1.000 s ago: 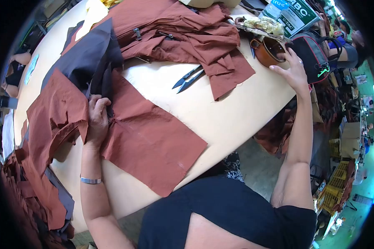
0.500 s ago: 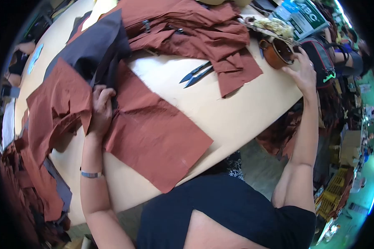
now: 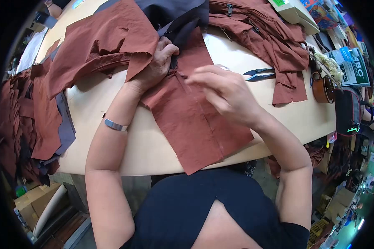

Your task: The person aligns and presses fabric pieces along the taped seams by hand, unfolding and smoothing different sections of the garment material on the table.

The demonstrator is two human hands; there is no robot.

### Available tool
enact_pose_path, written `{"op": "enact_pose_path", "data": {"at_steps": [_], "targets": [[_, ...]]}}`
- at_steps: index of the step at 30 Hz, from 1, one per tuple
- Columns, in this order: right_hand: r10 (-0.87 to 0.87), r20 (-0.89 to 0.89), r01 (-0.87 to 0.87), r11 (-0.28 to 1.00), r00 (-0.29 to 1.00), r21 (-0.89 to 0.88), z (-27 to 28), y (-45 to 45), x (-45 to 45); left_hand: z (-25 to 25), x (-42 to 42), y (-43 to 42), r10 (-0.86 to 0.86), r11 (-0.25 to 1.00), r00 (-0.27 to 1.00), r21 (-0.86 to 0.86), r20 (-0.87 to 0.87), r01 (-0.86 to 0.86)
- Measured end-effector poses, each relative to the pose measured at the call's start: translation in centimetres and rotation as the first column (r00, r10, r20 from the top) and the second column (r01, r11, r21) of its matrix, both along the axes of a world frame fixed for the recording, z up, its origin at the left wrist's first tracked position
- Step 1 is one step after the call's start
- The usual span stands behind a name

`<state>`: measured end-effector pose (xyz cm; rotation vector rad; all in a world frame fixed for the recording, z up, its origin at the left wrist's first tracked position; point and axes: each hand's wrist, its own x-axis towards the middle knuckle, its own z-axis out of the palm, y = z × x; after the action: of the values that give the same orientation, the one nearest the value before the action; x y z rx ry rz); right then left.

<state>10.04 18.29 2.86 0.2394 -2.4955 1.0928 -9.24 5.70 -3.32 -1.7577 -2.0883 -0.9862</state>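
Observation:
My left hand (image 3: 158, 66) is closed on the gathered middle of a reddish-brown cloth piece (image 3: 191, 120), beside dark cloth (image 3: 174, 16). More brown cloth (image 3: 104, 41) drapes over the left wrist side. Just right of the gathered spot, above the cloth, my right hand (image 3: 224, 91) has its fingers curled and pinched together; what they hold, if anything, is too small to make out. Dark thread snips (image 3: 259, 74) lie on the table, right of my right hand.
A heap of brown cloth with zippers (image 3: 262, 33) covers the table's back right. A brown cup (image 3: 323, 89), a black pouch (image 3: 347, 110) and a green-white packet (image 3: 355, 68) stand at the right. Cloth strips (image 3: 23, 120) hang off the left edge; a person's arm (image 3: 53, 9) shows at the back left.
My right hand has left the brown cup and come over to the cloth beside my left hand, its fingers now pinched. The view has turned left, and my left hand keeps its hold.

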Motion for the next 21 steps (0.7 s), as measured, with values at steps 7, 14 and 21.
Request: {"op": "enact_pose_path", "data": {"at_steps": [7,14,21], "targets": [[-0.036,-0.046,0.040,0.995,0.998,0.090,-4.4,-0.2,-3.2,0.1,0.0,0.0,0.015,1.000,1.000,-0.022,-0.027,-0.016],[-0.035,-0.033,0.041,0.983,0.999,0.177,-4.6,-0.3,-3.9,0.1,0.1,0.0,0.024,0.999,0.998,-0.020,-0.054,-0.025],[0.016,-0.080,0.004,0.971,0.997,0.240,-4.3,-0.2,-2.0,-0.1,-0.1,-0.2,-0.007,0.998,0.999,-0.056,-0.046,0.005]]}}
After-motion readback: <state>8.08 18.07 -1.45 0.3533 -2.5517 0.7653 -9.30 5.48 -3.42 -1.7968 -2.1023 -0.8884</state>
